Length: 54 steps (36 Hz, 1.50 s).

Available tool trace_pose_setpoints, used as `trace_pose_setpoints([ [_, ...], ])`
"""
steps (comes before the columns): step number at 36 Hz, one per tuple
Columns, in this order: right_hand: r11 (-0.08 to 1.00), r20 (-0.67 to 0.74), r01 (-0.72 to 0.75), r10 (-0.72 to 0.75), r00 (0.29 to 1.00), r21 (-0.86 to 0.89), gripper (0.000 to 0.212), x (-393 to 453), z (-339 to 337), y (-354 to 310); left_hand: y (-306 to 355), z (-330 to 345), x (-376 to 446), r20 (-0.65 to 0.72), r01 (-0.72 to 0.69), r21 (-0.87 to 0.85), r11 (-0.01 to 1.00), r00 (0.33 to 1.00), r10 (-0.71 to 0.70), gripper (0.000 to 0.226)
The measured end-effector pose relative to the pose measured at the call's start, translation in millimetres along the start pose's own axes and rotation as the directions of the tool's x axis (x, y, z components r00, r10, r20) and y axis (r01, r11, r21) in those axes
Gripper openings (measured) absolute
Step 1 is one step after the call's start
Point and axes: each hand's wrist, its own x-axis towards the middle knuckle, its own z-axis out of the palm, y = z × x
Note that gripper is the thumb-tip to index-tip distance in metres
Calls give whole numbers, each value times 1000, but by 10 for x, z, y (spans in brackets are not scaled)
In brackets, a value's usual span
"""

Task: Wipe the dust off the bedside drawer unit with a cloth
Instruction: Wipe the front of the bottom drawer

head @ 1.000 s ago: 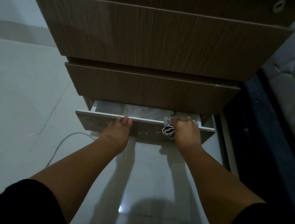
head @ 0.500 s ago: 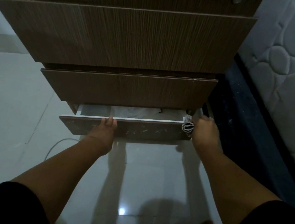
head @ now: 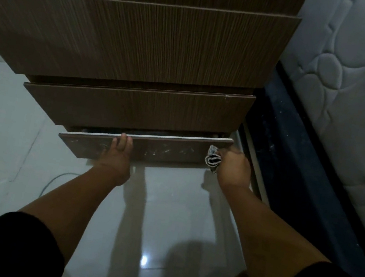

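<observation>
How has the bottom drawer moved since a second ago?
Yes. The bottom drawer has slid inward: the gap under the drawer above has narrowed to a slit, hiding the inside. The left hand presses its front.

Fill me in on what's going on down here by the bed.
A person crouches at a wooden bedside drawer unit beside a mattress. The left hand rests on the front of the bottom drawer, fingers at its top edge; the drawer stands slightly open. The right hand grips a striped cloth at the drawer's right end. Pale smudges show on the drawer front.
</observation>
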Motion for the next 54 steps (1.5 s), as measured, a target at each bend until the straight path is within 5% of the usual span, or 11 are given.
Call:
trace_pose_setpoints([
  [7, 999, 47, 28, -29, 998, 18, 37, 71, 38, -99, 205, 194, -8, -109, 150, -221, 964, 978, -178, 90],
  [16, 999, 80, 43, -43, 996, 2, 39, 152, 35, -191, 434, 277, 118, -11, 214, -470, 857, 969, -248, 94],
  [24, 997, 95, 63, -67, 993, 44, 32, 107, 9, -353, 197, 197, 199, 79, 123, -415, 901, 992, -99, 91],
  [30, 986, 113, 38, -56, 992, 160, 36, -2, -30, -620, 23, -57, 43, 175, -2, -252, 968, 983, 47, 58],
  [44, 811, 205, -187, 85, 975, 554, 32, -556, -264, -1717, -1059, -841, -937, -52, 136, -202, 970, 987, -149, 46],
  [49, 876, 239, -70, -53, 970, 477, 33, -717, -167, -2015, -1460, -868, -987, -64, 216, -286, 933, 968, -244, 49],
  [54, 899, 200, 306, -378, 904, 314, 43, -700, 109, -2286, -1696, -798, -751, -42, 231, -427, 874, 961, -274, 48],
])
